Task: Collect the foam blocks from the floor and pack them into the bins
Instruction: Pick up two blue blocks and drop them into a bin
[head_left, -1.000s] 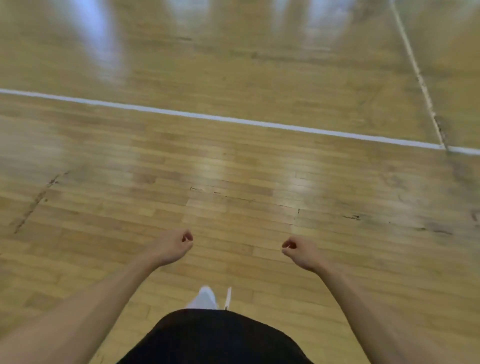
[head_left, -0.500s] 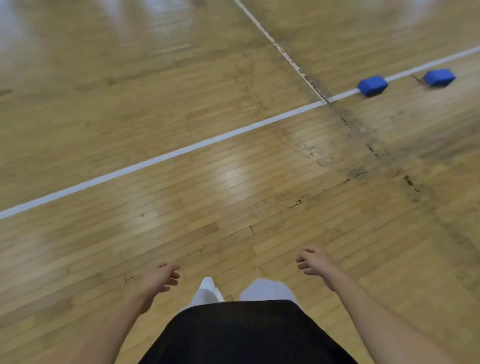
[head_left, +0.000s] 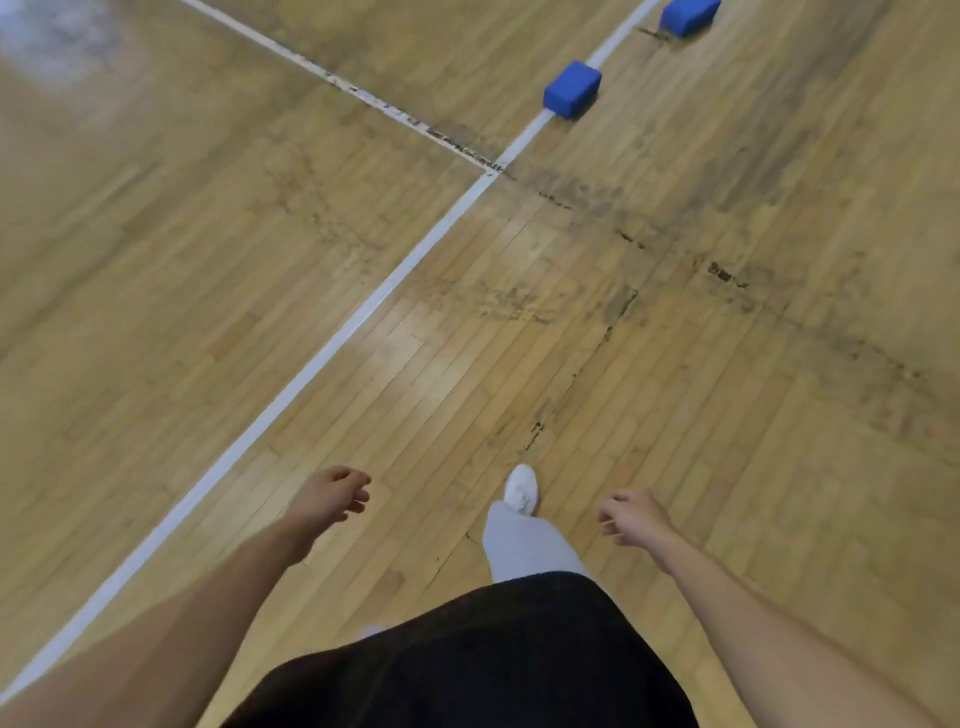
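While the nearer blue foam block (head_left: 571, 89) sits on the white line (head_left: 363, 306) well ahead (a second block (head_left: 688, 15) is clipped by the top edge), we've got open wood floor (head_left: 727, 364) between, and our left hand (head_left: 327, 496) and right hand (head_left: 631, 519) hang loosely curled, holding nothing.

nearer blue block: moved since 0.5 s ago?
No. The nearer blue block still sits on the white line just past the junction; only the camera shifted.

Bare floor (head_left: 675, 364) open from your left grip (head_left: 330, 496) and right grip (head_left: 631, 517) up to near blue block (head_left: 571, 89). Block sits on white line (head_left: 363, 312), top and sides free. Far blue block (head_left: 688, 15) well apart beyond it. Your leading foot (head_left: 521, 486) between grips.
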